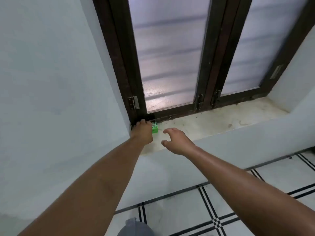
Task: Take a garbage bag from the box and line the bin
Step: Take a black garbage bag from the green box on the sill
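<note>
Your left hand [142, 129] grips the green box [155, 128] on the pale sill [213, 121] under the dark-framed window [168, 53]; your right hand [176, 141] hovers beside it, fingers loose; striped tile floor [221, 210] below.

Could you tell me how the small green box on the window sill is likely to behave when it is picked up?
The green box looks like small printed cardboard, so probably light and easily dented. Its flat sides suggest it would slide on the window sill, not roll. The left hand partly covers it.

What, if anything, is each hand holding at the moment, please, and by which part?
The left hand reaches onto the green box at its left end; whether it grips cannot be told. The right hand holds nothing.
</note>
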Action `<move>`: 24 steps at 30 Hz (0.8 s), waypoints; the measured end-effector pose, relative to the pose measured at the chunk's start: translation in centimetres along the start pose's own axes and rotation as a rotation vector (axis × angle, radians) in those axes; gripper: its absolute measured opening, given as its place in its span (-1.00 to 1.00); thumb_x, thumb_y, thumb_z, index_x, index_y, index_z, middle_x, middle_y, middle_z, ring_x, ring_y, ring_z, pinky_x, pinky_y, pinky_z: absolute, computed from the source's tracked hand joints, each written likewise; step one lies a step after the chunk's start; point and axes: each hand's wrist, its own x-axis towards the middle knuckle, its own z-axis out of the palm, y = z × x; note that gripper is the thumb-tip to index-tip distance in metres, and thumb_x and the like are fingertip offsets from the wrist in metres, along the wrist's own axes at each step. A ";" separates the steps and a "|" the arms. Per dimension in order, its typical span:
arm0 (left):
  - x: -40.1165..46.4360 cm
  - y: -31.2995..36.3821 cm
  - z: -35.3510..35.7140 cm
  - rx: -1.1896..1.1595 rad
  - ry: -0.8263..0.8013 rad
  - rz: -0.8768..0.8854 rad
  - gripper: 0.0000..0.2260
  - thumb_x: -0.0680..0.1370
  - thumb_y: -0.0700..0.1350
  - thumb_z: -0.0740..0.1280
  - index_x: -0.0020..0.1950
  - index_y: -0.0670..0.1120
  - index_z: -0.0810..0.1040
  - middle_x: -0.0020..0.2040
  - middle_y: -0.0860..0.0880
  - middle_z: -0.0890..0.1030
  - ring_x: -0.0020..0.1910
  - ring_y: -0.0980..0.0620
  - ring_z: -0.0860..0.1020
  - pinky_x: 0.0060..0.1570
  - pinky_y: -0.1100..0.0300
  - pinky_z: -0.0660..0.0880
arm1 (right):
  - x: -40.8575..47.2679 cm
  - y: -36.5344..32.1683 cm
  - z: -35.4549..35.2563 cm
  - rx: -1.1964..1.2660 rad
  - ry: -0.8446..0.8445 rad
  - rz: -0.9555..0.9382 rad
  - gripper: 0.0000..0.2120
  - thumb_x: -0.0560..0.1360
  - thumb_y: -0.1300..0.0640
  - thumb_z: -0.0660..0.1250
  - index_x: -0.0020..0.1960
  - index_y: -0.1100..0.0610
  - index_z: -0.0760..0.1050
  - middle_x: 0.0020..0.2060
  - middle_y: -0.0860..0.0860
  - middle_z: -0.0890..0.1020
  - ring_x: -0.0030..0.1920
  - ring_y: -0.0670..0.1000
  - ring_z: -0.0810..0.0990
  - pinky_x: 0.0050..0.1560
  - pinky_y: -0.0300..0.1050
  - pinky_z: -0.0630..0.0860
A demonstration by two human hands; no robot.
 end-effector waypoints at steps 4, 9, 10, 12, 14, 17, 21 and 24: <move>2.7 -1.1 1.5 0.182 -0.055 -0.111 -0.44 0.54 -0.17 0.36 0.53 -0.18 0.31 0.43 -0.23 0.40 0.40 -0.23 0.41 0.41 -0.07 0.40 | 4.1 0.2 0.7 0.003 -0.047 0.017 -0.49 0.57 0.06 0.32 0.51 0.05 0.39 0.47 0.01 0.41 0.44 0.04 0.42 0.39 -0.03 0.42; 4.4 -1.8 2.0 0.247 -0.016 -0.138 -0.58 0.59 -0.19 0.26 0.46 -0.19 0.42 0.39 -0.22 0.42 0.35 -0.21 0.44 0.43 -0.05 0.36 | 7.9 0.6 1.4 -0.003 -0.070 -0.015 -0.46 0.52 0.18 0.35 0.49 0.04 0.41 0.46 -0.02 0.42 0.43 0.04 0.42 0.39 -0.05 0.44; 4.4 -1.8 1.9 0.211 -0.025 -0.141 -0.58 0.59 -0.19 0.28 0.45 -0.19 0.40 0.38 -0.23 0.41 0.34 -0.22 0.44 0.42 -0.05 0.37 | 8.5 0.7 1.3 -0.005 -0.071 -0.021 -0.45 0.51 0.20 0.36 0.49 0.04 0.41 0.46 -0.02 0.42 0.44 0.04 0.42 0.38 -0.06 0.44; 4.2 -1.7 1.4 0.115 -0.011 -0.122 -0.56 0.57 -0.12 0.33 0.43 -0.14 0.37 0.35 -0.22 0.45 0.29 -0.24 0.48 0.34 -0.08 0.41 | 9.6 0.7 1.0 -0.014 -0.066 -0.033 -0.41 0.49 0.22 0.37 0.50 0.03 0.39 0.47 -0.01 0.40 0.44 0.04 0.41 0.36 -0.07 0.44; 4.3 -1.6 0.8 -0.011 0.023 -0.061 -0.53 0.53 0.02 0.40 0.39 -0.05 0.38 0.28 -0.15 0.51 0.21 -0.20 0.54 0.19 -0.07 0.46 | 10.4 0.9 0.5 -0.049 -0.066 -0.070 -0.34 0.45 0.22 0.42 0.52 0.02 0.35 0.48 -0.02 0.38 0.42 0.04 0.42 0.33 -0.08 0.46; 4.3 -0.8 -0.8 -0.420 0.066 0.052 -0.45 0.44 0.02 0.52 0.39 0.06 0.42 0.23 -0.02 0.55 0.18 -0.06 0.56 0.09 0.01 0.54 | 11.3 1.5 -0.7 -0.084 -0.046 -0.131 -0.25 0.39 0.08 0.49 0.51 -0.07 0.29 0.41 -0.06 0.44 0.36 0.03 0.47 0.26 -0.01 0.52; 4.3 0.5 -2.8 -0.945 0.120 -0.014 -0.39 0.33 -0.07 0.67 0.32 0.04 0.52 0.13 0.10 0.63 0.10 0.12 0.61 0.10 0.18 0.56 | 11.5 3.0 -3.4 0.061 -0.049 -0.147 -0.29 0.38 -0.03 0.50 0.46 -0.18 0.29 0.30 -0.08 0.56 0.22 0.02 0.59 0.13 0.08 0.61; 4.5 1.2 -3.6 -1.226 0.090 -0.028 -0.57 0.37 -0.23 0.64 0.19 -0.12 0.63 0.06 0.05 0.69 0.06 0.14 0.65 0.02 0.27 0.59 | 11.3 4.6 -5.5 0.125 -0.065 -0.184 -0.36 0.39 0.02 0.53 0.34 -0.27 0.31 0.24 -0.16 0.59 0.13 -0.04 0.61 0.08 0.08 0.63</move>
